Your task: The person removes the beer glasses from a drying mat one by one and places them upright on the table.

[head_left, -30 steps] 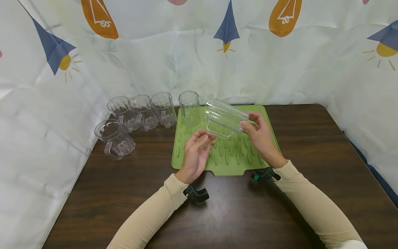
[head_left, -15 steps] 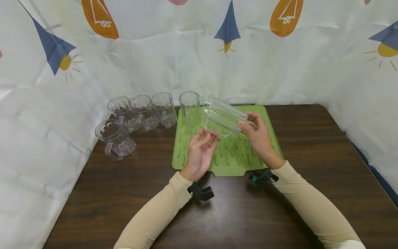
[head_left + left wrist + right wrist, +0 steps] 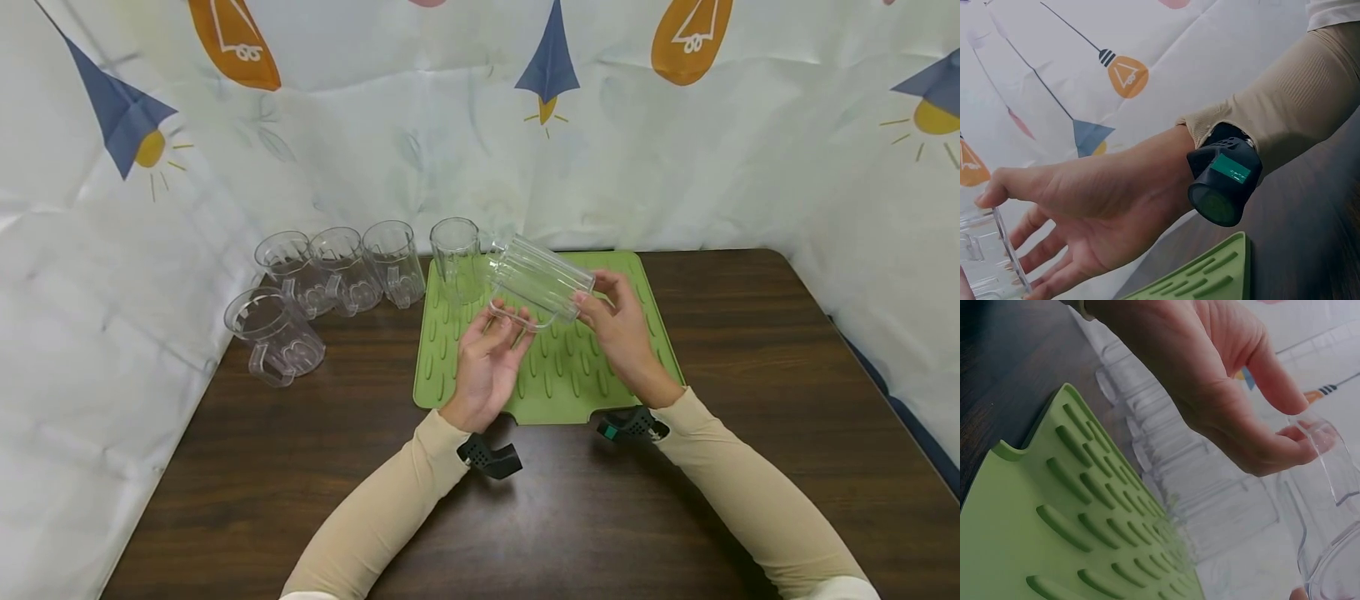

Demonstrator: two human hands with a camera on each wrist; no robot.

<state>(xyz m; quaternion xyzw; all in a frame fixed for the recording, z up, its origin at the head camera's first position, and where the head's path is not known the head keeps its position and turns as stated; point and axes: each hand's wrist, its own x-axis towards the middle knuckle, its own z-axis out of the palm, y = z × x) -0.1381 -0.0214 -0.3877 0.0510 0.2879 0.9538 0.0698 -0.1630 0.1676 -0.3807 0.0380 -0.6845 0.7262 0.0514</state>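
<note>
A clear mug [image 3: 546, 279] is held tilted above the green mat, its handle facing me. My right hand [image 3: 626, 329] grips one end of it, with the thumb near the edge; the left wrist view shows this hand [image 3: 1091, 206] and that end of the mug [image 3: 982, 262]. My left hand [image 3: 487, 367] is at the handle from below. In the right wrist view, the left hand's [image 3: 1229, 394] thumb and fingers pinch the clear handle [image 3: 1334, 465]. Another clear mug [image 3: 456, 262] stands upright at the mat's back left corner.
The green ridged mat [image 3: 551, 408] lies on the dark wooden table [image 3: 750, 333]. Several clear mugs [image 3: 345, 275] stand in a back row left of the mat, with one mug [image 3: 276, 337] in front of them. A patterned white curtain [image 3: 465, 125] hangs behind.
My left hand has moved up and right to the mug's handle, and its fingers now take hold there. The mug and right hand have shifted slightly left.
</note>
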